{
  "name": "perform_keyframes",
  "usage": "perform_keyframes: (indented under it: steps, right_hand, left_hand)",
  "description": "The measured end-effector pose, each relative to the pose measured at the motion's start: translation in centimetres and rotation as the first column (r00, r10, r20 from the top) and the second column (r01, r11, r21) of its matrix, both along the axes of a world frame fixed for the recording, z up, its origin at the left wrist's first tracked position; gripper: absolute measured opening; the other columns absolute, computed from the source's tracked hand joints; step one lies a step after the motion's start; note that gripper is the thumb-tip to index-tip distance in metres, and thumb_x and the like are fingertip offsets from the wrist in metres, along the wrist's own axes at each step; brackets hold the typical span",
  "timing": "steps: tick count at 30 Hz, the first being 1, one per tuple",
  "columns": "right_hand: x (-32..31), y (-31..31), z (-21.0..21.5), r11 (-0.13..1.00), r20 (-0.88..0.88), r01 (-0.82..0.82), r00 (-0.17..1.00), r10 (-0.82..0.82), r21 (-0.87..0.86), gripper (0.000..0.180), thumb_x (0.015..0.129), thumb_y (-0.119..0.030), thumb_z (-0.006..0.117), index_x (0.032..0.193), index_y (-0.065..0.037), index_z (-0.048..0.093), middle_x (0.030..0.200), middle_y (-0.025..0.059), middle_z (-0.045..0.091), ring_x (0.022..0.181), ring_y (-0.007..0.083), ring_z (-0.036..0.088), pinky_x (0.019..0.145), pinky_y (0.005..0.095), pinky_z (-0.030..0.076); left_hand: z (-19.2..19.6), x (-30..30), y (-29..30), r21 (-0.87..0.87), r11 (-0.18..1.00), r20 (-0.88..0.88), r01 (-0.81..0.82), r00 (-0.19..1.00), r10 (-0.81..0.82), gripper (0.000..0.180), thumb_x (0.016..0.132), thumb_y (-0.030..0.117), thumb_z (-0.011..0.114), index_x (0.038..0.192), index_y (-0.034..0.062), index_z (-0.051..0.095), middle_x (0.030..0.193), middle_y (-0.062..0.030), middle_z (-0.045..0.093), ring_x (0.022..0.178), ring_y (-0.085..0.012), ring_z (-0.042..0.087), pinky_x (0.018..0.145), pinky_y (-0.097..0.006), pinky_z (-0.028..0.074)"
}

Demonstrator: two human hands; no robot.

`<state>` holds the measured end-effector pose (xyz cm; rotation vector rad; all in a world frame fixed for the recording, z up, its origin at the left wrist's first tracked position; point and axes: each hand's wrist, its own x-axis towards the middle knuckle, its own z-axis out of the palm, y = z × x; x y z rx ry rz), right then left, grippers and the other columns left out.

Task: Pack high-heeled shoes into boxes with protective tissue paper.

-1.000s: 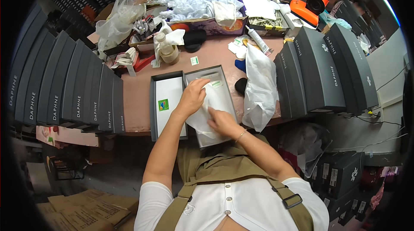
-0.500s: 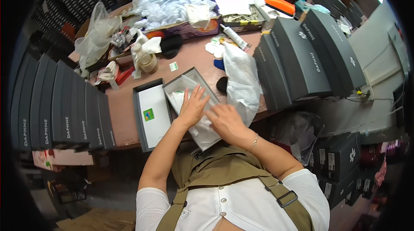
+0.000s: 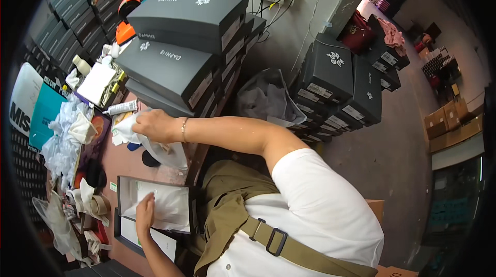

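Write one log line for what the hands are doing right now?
left hand: flat on white tissue paper in open grey box | right hand: grips white bag beside stacked grey boxes

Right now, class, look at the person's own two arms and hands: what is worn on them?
Both forearms are bare. The right hand has a thin metal bracelet at its wrist, and a short white sleeve covers the upper arm. The left hand shows no glove, ring or band.

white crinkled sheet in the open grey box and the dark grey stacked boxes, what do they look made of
The white crinkled sheet under the left hand looks like thin tissue paper: creased, matte, slightly translucent. The dark grey stacked boxes look like matte cardboard, with crisp folded edges and stick-on end labels.
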<state>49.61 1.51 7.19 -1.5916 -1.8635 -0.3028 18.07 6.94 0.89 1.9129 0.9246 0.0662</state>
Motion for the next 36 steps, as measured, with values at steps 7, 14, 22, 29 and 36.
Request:
perform_keyframes:
  steps: [7, 14, 22, 29, 36]
  right_hand:
    - [-11.3, -2.2, 9.1, 0.858, -0.587, -0.432, 0.63, 0.508, 0.28, 0.008, 0.077, -0.006, 0.059, 0.083, -0.003, 0.055, 0.076, 0.0164, 0.058, 0.074, 0.0354, 0.06, 0.065, 0.042, 0.047]
    - [-15.7, -13.7, 4.3, 0.106, -0.964, -0.976, -0.164, 0.209, 0.189, 0.013, 0.089, -0.008, 0.055, 0.099, -0.001, 0.06, 0.092, 0.0079, 0.06, 0.081, 0.0177, 0.057, 0.073, 0.0282, 0.046]
    - [-12.4, -11.1, -0.7, -0.171, -0.965, -0.953, -0.228, -0.129, 0.248, 0.021, 0.087, -0.017, 0.064, 0.088, 0.003, 0.067, 0.093, 0.0105, 0.064, 0.087, 0.0209, 0.059, 0.082, 0.032, 0.043]
    - [-2.2, -15.2, 2.6, 0.691, -0.872, -0.721, -0.37, -0.319, 0.053, 0.094, 0.077, -0.056, 0.069, 0.143, -0.001, 0.031, 0.139, 0.0167, 0.045, 0.12, 0.0305, 0.052, 0.101, 0.0414, 0.043]
    - [-5.6, -9.1, 1.3, 0.777, -0.936, -0.522, 0.165, -0.311, -0.351, 0.061, 0.081, -0.007, 0.067, 0.135, 0.004, 0.041, 0.129, 0.0112, 0.051, 0.115, 0.019, 0.051, 0.098, 0.0312, 0.041]
  left_hand:
    - [0.7, 6.2, -4.9, -0.834, 0.255, 0.528, 0.489, 0.574, 0.626, 0.07, 0.093, 0.054, 0.046, 0.141, 0.004, 0.034, 0.141, -0.0186, 0.039, 0.128, -0.0378, 0.04, 0.107, -0.054, 0.033]
    - [1.5, 4.8, -12.8, -0.647, -0.088, 0.362, 0.757, 0.407, 0.838, 0.062, 0.094, 0.05, 0.044, 0.134, 0.0026, 0.041, 0.124, -0.0174, 0.051, 0.115, -0.0332, 0.049, 0.1, -0.047, 0.04]
    - [3.7, 2.1, -11.2, -0.802, 0.531, 0.588, 0.273, 0.515, 0.624, 0.035, 0.089, 0.022, 0.059, 0.117, 0.0025, 0.051, 0.104, -0.0131, 0.061, 0.09, -0.0238, 0.06, 0.089, -0.043, 0.048]
    - [8.0, 4.6, -9.5, 0.184, 0.856, 0.497, -0.483, 0.797, 0.344, 0.067, 0.07, 0.007, 0.078, 0.129, 0.0078, 0.046, 0.106, -0.0092, 0.06, 0.099, -0.0171, 0.058, 0.088, -0.032, 0.047]
    - [2.3, 11.7, -4.6, -0.821, 0.395, 0.492, -0.411, -0.161, 0.855, 0.041, 0.096, 0.016, 0.051, 0.135, 0.0098, 0.039, 0.119, -0.0087, 0.056, 0.103, -0.0192, 0.058, 0.089, -0.035, 0.05]
